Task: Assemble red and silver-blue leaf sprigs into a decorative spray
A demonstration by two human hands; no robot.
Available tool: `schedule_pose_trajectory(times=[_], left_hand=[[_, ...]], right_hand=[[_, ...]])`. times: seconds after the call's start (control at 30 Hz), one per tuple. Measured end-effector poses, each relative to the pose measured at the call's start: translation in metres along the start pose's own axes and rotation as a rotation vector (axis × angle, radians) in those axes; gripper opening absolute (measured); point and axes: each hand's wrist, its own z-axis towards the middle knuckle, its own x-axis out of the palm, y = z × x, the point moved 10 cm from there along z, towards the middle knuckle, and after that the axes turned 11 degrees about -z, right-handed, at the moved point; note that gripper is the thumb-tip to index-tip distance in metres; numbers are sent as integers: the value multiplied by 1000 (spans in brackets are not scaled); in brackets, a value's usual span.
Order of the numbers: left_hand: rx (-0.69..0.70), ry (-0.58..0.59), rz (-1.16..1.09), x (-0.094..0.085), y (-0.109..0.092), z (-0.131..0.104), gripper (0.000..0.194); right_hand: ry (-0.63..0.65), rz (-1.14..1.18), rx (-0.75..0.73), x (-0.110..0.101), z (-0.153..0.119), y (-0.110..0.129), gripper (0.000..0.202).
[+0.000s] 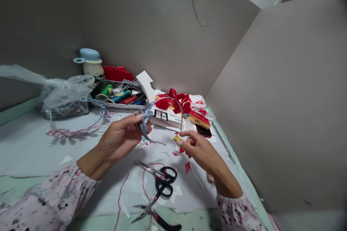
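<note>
The head camera looks forward and down from close above the table (195,219).

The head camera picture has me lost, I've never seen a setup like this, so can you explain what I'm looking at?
There is no machine here: these are a person's two bare hands, seen by a camera worn on that person's head, looking forward and down. It is the only view.

The left hand holds a headband trimmed in blue. The right hand, by the band's bare side, pinches a small yellow piece; I can't tell what it is.

On the table, nearest the camera, lie scissors and pliers. Farther back are a tray of thread and tools, a plastic bag, a bottle and a red flower.
</note>
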Motion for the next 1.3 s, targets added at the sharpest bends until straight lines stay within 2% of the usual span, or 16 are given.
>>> schedule_pose_trajectory(times=[0.07, 0.13, 0.3, 0.47, 0.6, 0.67, 0.87, 1.03, 1.17, 1.3], left_hand=[[5, -11, 54, -2, -1, 1, 11], [18, -14, 102, -2, -3, 0, 11], [47, 142, 270, 12, -7, -3, 8], [86, 228, 509, 18, -5, -7, 4], [142, 241, 744, 21, -5, -11, 9], [171, 232, 823, 23, -7, -13, 11], [254, 184, 1057, 27, -13, -16, 16], [367, 186, 1345, 37, -13, -25, 21], [462, 142, 1568, 47, -14, -34, 22], [554, 214, 1782, 59, -6, -43, 18]], right_hand=[[3, -5, 18, -3, -3, 0, 46], [5, -17, 1, -6, -7, 2, 51], [-24, -53, -139, -18, -15, 19, 22], [-200, -2, -112, -49, -21, 17, 27], [-319, -36, -100, -68, -28, 14, 29], [-346, -48, -147, -72, -32, 20, 25], [-343, -93, -437, -68, -52, 59, 13], [-257, -88, -550, -56, -58, 73, 12], [-225, -79, -627, -51, -61, 78, 12], [-230, -105, -697, -47, -67, 86, 12]])
